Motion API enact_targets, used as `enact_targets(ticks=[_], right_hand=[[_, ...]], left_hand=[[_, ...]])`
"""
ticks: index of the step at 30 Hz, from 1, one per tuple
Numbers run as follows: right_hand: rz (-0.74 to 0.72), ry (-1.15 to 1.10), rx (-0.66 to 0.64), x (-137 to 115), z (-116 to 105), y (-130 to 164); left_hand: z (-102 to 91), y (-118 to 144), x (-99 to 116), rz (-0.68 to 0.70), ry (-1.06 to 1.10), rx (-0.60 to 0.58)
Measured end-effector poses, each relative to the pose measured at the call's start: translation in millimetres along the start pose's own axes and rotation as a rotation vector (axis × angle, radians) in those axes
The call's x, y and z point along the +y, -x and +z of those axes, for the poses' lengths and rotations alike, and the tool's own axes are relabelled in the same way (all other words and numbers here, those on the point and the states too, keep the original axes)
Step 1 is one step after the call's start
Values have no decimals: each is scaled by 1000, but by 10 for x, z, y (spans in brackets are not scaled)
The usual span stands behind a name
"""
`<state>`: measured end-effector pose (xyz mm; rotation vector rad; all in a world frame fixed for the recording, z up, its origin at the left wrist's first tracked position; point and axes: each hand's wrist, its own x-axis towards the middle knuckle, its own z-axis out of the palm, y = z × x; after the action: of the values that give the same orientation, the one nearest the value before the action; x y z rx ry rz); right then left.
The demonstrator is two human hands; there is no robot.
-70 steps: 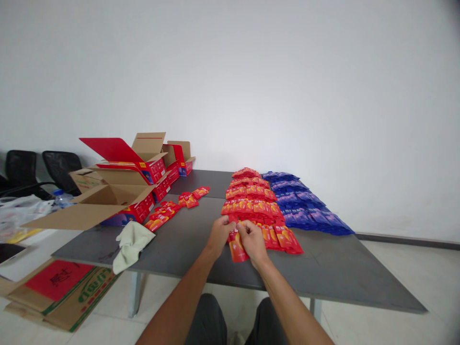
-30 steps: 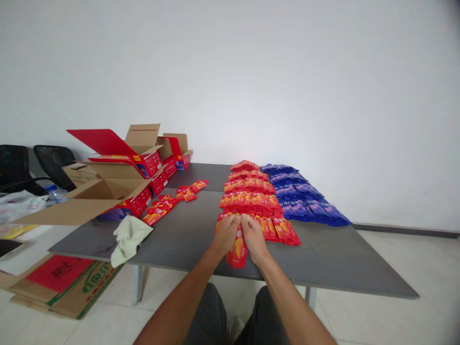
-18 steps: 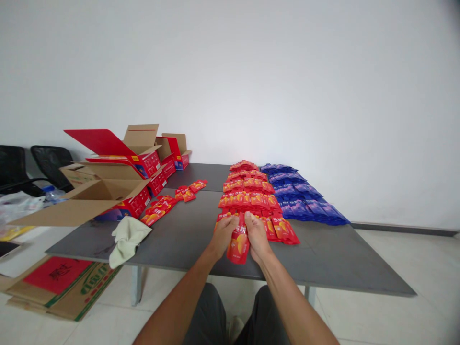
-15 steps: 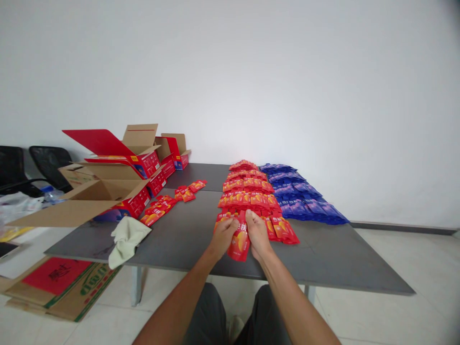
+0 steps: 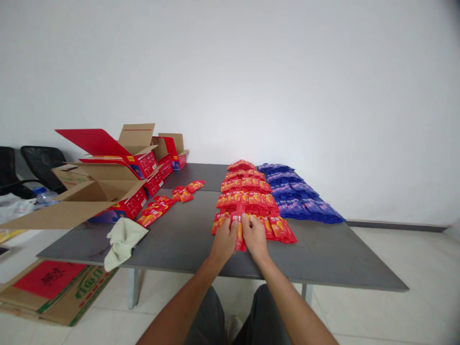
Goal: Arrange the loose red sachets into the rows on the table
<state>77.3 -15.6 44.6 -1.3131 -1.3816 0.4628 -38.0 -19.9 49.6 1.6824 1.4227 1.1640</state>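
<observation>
Between my two hands is a red pouch (image 5: 240, 243) with an orange fruit picture and white lettering. My left hand (image 5: 224, 238) grips its left side and my right hand (image 5: 254, 236) its right side, thumbs near the top. The pouch is at the front row of the red pouches (image 5: 246, 184), which lie in several overlapping rows running back toward the wall. Beside them on the right are similar rows of blue pouches (image 5: 298, 194). My fingers behind the pouch are hidden.
Open red cartons (image 5: 134, 203) stand on the left of the grey table (image 5: 187, 239). Loose red pouches (image 5: 156, 211) lie near them. A pale green cloth (image 5: 124, 239) hangs at the front edge. Flattened cardboard (image 5: 61, 287) lies on the floor, and black chairs (image 5: 43, 163) stand at far left.
Both hands have moved the red pouch slightly forward, up against the front row of red pouches. The whole view has shifted a little.
</observation>
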Motion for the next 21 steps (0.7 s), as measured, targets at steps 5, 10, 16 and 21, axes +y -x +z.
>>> enact_targets(ticks=[5, 10, 16, 21], right_hand=[[-21, 95, 5, 15, 2, 59], [-23, 181, 4, 67, 6, 117], [3, 210, -5, 206, -109, 43], [57, 171, -35, 322, -376, -54]], left_hand=[[83, -19, -48, -1, -51, 73], [114, -39, -45, 19, -16, 98], [140, -120, -104, -47, 77, 43], [284, -202, -90, -135, 276, -117]])
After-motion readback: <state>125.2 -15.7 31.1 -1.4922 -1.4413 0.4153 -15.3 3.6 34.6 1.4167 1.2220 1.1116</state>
